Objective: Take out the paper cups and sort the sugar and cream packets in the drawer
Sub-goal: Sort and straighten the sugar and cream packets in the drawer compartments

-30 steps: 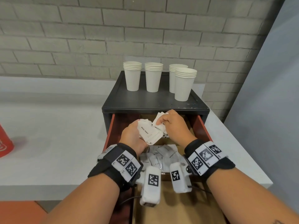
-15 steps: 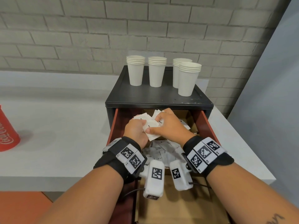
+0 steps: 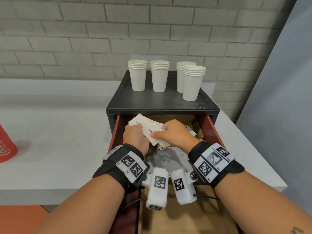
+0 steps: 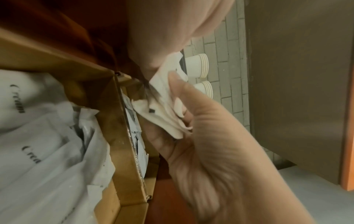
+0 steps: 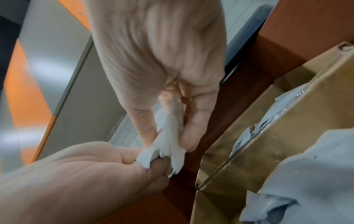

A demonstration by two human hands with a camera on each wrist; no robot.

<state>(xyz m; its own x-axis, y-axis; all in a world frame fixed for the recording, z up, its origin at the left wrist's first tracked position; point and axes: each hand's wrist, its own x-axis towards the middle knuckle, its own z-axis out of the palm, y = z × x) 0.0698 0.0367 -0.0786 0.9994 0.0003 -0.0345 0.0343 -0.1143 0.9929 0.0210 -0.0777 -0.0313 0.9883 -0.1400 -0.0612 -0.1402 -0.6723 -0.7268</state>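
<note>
Both hands are over the open drawer (image 3: 211, 127), holding one bundle of white sugar packets (image 3: 148, 128) between them. My left hand (image 3: 135, 135) grips the bundle's left end, thumb on top (image 4: 172, 109). My right hand (image 3: 171, 134) pinches its right end (image 5: 151, 162). Beneath the wrists, grey cream packets (image 3: 166, 163) lie heaped in a cardboard compartment (image 4: 122, 136); the same cream packets (image 4: 38, 136) fill the left of the left wrist view. Several stacks of white paper cups (image 3: 137, 76) stand on the black cabinet top (image 3: 160, 101).
The cabinet sits on a white counter (image 3: 59, 132) against a grey brick wall. A red cup (image 3: 6, 146) stands at the counter's left edge. A few more packets (image 3: 190, 130) lie in the back right compartment. A grey panel (image 3: 278, 98) closes the right side.
My right hand has moved from the bundle's top to its right end, and both hands now hold it. The bundle sits slightly further back in the drawer.
</note>
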